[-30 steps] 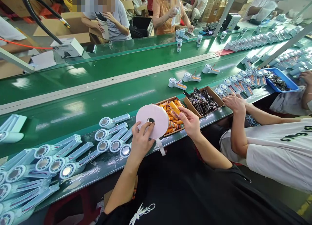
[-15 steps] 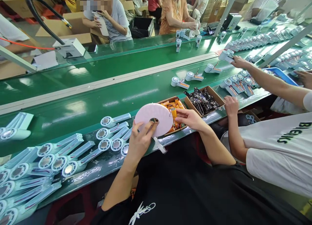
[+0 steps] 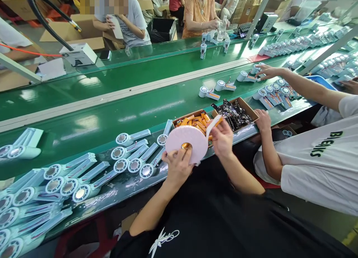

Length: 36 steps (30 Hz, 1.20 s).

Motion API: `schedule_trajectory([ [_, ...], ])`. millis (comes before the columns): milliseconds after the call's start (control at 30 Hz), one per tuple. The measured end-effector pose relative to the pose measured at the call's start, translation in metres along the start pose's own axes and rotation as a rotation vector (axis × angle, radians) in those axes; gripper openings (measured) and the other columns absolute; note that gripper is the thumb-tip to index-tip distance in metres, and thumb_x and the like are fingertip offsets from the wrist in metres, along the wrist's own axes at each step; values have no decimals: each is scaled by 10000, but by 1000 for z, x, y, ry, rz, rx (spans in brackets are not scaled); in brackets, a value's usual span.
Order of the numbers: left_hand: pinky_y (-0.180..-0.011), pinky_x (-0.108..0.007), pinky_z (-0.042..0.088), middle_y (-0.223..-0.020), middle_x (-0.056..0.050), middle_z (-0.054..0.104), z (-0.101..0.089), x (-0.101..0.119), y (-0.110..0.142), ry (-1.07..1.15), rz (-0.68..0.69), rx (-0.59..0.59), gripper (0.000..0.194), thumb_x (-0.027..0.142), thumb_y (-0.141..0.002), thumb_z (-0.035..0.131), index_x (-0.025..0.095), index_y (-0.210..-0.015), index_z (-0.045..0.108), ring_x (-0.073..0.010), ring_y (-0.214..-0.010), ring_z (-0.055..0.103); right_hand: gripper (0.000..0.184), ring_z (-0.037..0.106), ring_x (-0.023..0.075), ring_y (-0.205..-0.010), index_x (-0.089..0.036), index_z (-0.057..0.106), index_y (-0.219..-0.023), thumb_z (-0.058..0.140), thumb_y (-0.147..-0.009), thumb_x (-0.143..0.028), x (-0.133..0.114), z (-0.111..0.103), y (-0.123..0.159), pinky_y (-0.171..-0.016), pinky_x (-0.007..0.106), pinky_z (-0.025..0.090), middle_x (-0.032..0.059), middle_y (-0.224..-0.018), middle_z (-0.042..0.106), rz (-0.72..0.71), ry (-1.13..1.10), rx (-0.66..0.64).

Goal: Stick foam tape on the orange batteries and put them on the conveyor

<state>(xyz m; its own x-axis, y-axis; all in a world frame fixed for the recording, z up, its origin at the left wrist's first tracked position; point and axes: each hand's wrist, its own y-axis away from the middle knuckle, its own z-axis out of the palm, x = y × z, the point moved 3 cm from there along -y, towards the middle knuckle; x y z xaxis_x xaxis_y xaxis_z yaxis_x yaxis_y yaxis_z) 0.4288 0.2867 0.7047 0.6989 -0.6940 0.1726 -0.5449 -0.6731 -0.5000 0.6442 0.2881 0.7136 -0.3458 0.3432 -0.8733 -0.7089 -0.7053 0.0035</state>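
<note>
My left hand (image 3: pixel 179 166) grips a wide, flat roll of pale pink-white tape (image 3: pixel 175 140), with fingers in its core hole. To its right my right hand (image 3: pixel 223 138) is closed on an orange battery (image 3: pixel 219 120), mostly hidden by the fingers. A white tape strip (image 3: pixel 212 126) runs up from the roll's edge to that battery. Behind the roll, a cardboard box (image 3: pixel 175 121) holds many orange batteries (image 3: pixel 192 120). Several light-blue fan housings (image 3: pixel 147 170) with handles lie left of my left hand.
A box of dark circuit boards (image 3: pixel 233 114) stands right of the batteries. A co-worker's hand (image 3: pixel 268 71) reaches over fan housings on the green belt (image 3: pixel 134 112); their other hand (image 3: pixel 263 120) is beside the circuit-board box. More housings (image 3: pixel 28 202) crowd the left.
The roll and my left hand have moved right and towards me. My right hand has lifted the battery, with tape now stretched to it. The co-worker's reaching hand has lowered a housing onto the belt.
</note>
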Motion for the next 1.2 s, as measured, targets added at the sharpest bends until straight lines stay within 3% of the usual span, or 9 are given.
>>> schedule_trajectory([
  [200, -1072, -617, 295, -1281, -129, 697, -6, 3, -33, 99, 30, -158, 587, 407, -861, 775, 288, -1423, 655, -370, -1153, 514, 862, 710, 225, -1220, -395, 435, -1550, 841, -794, -477, -30, -10, -38, -1108, 454, 576, 36, -1336, 690, -197, 99, 24],
  [400, -1085, -627, 289, -1312, -134, 691, 2, -3, -33, 81, -4, -101, 563, 352, -859, 778, 267, -1405, 669, -375, -1163, 473, 877, 663, 238, -1249, -420, 420, -1491, 881, -749, -494, -27, -4, -18, -1111, 459, 563, 51, -1379, 612, -265, 139, 29],
  [633, -1140, -654, 245, -1218, -123, 727, 11, 6, -12, 103, 39, -116, 602, 312, -851, 789, 288, -1438, 657, -353, -1128, 498, 735, 691, 188, -1069, -410, 466, -1384, 872, -773, -446, -3, -1, 7, -1024, 431, 610, 13, -1259, 623, -210, 188, -45],
  [733, -1177, -627, 239, -1143, -72, 751, 5, 21, 11, 160, 250, -158, 520, 261, -902, 737, 355, -1409, 668, -290, -1053, 548, 681, 689, 175, -1025, -415, 499, -1347, 873, -779, -425, -19, -17, -16, -993, 400, 625, 1, -1212, 639, -249, 198, -39],
  [833, -1212, -586, 253, -1164, -37, 755, -5, 27, 18, 250, 470, -225, 510, 203, -902, 720, 389, -1375, 677, -247, -1031, 585, 676, 681, 196, -1138, -425, 477, -1388, 824, -813, -496, -57, -42, -58, -1030, 412, 617, 16, -1268, 624, -457, 169, 135],
  [933, -1220, -633, 264, -1373, -100, 687, -5, 3, -17, 237, 319, -384, 702, 258, -816, 818, 330, -1481, 606, -337, -1236, 562, 796, 661, 247, -1269, -413, 434, -1461, 834, -784, -539, -77, -47, -78, -1071, 476, 597, 49, -1347, 616, -540, 167, 157],
  [1033, -1237, -623, 275, -1501, -118, 607, 0, -27, -60, 326, 306, -511, 857, 446, -749, 902, 304, -1524, 565, -404, -1436, 429, 866, 685, 293, -1262, -368, 485, -1471, 895, -725, -526, -65, -35, -64, -1046, 511, 605, 69, -1307, 685, -350, 218, -24],
  [1100, -1246, -552, 314, -1503, -105, 610, 2, -48, -78, 405, 258, -466, 737, 546, -830, 820, 288, -1484, 600, -367, -1470, 411, 841, 716, 295, -1214, -344, 529, -1470, 902, -732, -500, -52, -34, -47, -1031, 520, 613, 69, -1245, 740, -238, 216, -86],
  [1200, -1194, -460, 407, -1412, -126, 672, 3, -82, -83, 265, -11, -341, 464, 478, -1038, 535, 198, -1387, 658, -297, -1360, 539, 756, 769, 277, -1109, -317, 582, -1449, 884, -772, -465, -40, -48, -33, -999, 507, 636, 59, -1155, 792, -123, 181, -97],
])
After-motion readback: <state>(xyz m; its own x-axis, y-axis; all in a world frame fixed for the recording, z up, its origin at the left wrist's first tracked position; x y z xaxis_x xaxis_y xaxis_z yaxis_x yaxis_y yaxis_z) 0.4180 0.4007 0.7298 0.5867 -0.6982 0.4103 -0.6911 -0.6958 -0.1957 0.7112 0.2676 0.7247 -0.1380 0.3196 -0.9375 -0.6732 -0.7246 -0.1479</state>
